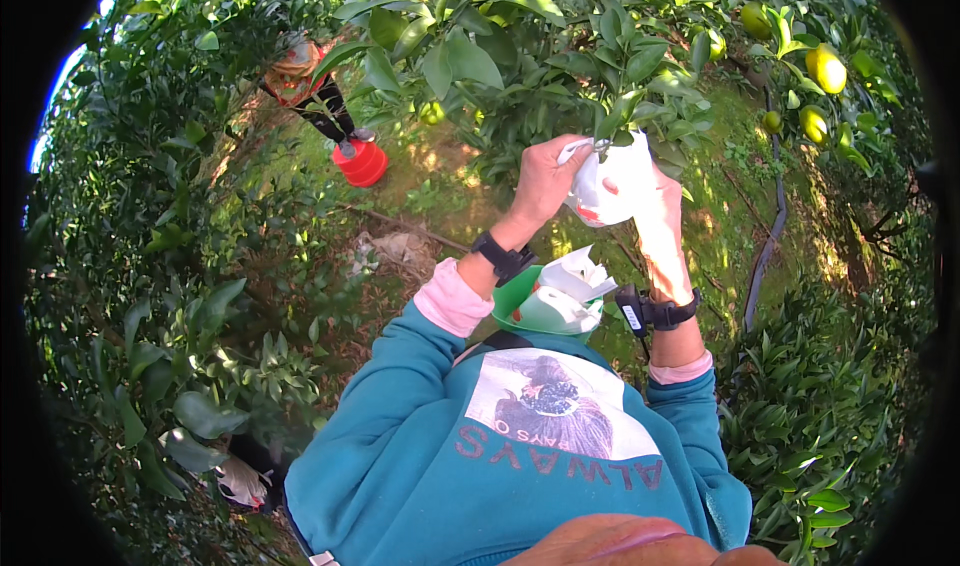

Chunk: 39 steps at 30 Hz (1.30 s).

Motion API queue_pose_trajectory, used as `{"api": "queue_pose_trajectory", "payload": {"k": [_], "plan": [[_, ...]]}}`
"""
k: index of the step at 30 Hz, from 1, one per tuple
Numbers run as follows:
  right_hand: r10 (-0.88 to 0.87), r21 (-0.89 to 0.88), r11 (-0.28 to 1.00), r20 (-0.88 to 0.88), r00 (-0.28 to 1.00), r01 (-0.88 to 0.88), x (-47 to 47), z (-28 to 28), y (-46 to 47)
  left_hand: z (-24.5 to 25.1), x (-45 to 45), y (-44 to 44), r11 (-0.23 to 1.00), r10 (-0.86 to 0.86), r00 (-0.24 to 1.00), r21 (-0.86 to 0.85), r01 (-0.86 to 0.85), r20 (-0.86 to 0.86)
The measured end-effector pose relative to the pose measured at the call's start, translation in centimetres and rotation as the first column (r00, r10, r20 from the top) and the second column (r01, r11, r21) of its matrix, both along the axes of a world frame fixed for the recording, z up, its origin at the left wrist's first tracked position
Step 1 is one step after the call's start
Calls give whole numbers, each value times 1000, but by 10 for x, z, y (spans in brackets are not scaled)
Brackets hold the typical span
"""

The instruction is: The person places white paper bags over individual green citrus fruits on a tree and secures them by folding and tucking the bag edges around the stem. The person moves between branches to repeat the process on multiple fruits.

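Observation:
In front of me, just under a leafy citrus branch, both my hands hold a white paper bag (613, 180) with red print. My left hand (553, 172) pinches its upper left edge between thumb and fingers. On the right side, my right hand (660, 195) grips the bag, its fingers partly hidden behind the paper. Leaves (619, 127) hang over the bag's mouth; whether a fruit is inside cannot be seen. Below my hands, at my waist, a green plastic bucket (506, 303) holds a stack of white paper bags (566, 296).
Yellow-green citrus fruit (826, 69) hang at the upper right. A dark hose (776, 221) runs along the ground on the right. Another person (315, 97) stands on an upturned red bucket (361, 165) at the upper left. Dense foliage (202, 341) closes in on the left.

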State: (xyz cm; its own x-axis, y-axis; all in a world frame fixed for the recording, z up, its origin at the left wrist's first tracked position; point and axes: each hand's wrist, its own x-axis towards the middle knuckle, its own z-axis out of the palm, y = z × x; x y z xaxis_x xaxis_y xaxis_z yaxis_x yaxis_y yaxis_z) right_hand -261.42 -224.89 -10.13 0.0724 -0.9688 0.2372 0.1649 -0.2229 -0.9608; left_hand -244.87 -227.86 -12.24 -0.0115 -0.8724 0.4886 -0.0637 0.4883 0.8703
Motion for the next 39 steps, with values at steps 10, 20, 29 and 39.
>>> {"api": "queue_pose_trajectory", "payload": {"k": [10,20,29,39], "plan": [[-119,-245,967,-166,979,76,9,1,1,54,22,-5,947,-273,949,218,236,156],[-210,-333,927,-75,975,174,9,-15,-13,61,42,-9,977,-211,879,91,190,428],[-204,-347,921,-49,978,175,10,-16,-16,52,36,1,994,-107,983,-13,110,152],[-162,-304,935,85,983,180,8,-21,-18,50,20,-15,990,125,893,-113,-83,432]]}}
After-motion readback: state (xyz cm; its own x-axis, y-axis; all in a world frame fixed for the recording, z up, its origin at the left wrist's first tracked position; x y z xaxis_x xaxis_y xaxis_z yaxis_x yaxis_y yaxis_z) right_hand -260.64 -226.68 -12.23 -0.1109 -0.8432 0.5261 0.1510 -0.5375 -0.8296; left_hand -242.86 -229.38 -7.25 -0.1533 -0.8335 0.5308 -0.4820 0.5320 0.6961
